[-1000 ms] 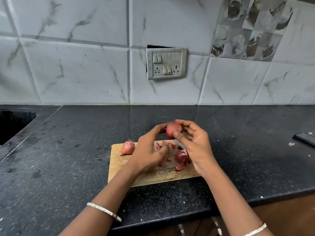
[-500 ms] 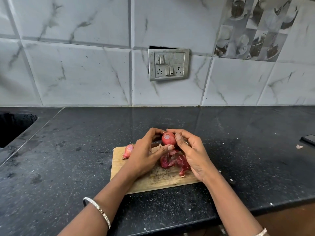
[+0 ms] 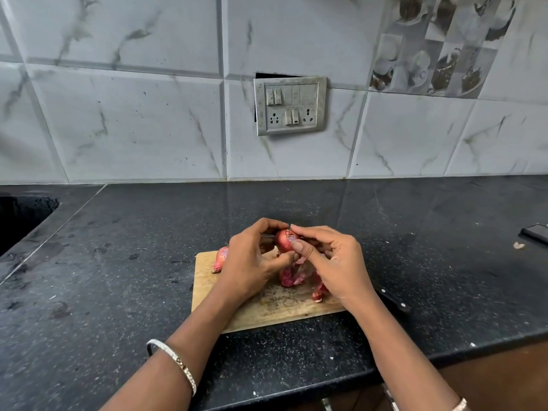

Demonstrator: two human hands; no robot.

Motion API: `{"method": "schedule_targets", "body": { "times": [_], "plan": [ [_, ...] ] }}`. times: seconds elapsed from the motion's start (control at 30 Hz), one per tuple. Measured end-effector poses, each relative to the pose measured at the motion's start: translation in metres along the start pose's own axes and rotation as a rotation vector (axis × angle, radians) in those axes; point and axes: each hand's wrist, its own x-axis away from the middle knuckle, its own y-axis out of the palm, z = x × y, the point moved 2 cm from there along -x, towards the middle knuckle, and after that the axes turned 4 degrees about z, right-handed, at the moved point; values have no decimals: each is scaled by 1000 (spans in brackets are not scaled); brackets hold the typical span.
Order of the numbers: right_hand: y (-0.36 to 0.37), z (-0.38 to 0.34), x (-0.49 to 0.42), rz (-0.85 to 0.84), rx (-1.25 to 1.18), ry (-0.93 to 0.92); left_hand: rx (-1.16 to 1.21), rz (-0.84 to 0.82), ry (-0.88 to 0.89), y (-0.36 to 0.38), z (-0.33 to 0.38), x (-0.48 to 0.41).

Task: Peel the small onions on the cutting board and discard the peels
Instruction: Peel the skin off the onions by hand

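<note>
At 10 o'clock on the board [image 3: 267,310], your left hand [image 3: 252,262] hides half the left onion [image 3: 221,259]. Both hands' fingers grip the held onion [image 3: 284,241] above the board. Your right hand [image 3: 335,265] covers some peels [image 3: 292,277] and, at 3 o'clock, the blade of the knife [image 3: 396,302].

Marbled tile wall [image 3: 142,120] w/ switch panel [image 3: 290,105], black granite counter [image 3: 118,262].
</note>
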Motion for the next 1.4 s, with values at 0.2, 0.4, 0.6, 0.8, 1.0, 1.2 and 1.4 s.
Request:
{"method": "schedule_targets", "body": {
  "times": [0.2,0.4,0.6,0.8,1.0,1.2,1.4],
  "plan": [
    [-6,-2,0,62,-103,97,8,-43,-14,0,2,1],
    [-3,-5,1,72,122,19,37,-35,-27,1,0,1],
    [-2,-8,1,21,97,-54,13,-31,-5,2,-5,-1],
    [-3,-4,0,69,14,39,-29,-32,16,2,-2,-2],
    [-3,0,0,58,-15,75,-58,-18,49,2,3,-1],
    [-4,0,1,36,-90,127,-21,-18,15,-1,4,0],
    [-5,-6,4,52,-96,159,4,-20,-3,0,8,2]
  ]
}}
